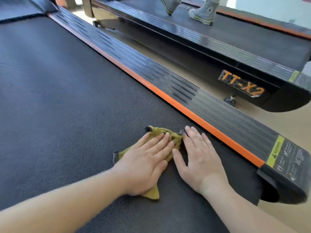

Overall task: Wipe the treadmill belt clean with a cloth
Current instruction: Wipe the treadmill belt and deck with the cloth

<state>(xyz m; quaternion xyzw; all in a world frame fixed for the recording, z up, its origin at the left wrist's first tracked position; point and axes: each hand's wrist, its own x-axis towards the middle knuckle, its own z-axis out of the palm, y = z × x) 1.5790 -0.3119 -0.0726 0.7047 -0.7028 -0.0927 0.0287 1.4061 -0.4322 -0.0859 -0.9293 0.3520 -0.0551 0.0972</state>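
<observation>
1. Where the belt nears its right edge, the olive cloth lies bunched on it.
2. The left hand presses flat on the cloth, fingers straight and close together.
3. The right hand lies flat on the belt just beside the cloth, fingers spread.
4. An orange strip and a ribbed side rail run alongside.
5. Beyond, someone's sneakers are on a second treadmill.

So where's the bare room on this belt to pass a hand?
The belt is bare left of and beyond the olive cloth, up to the orange strip. Crowded by the strip's near end: left hand flat on the cloth, right hand beside it.
</observation>
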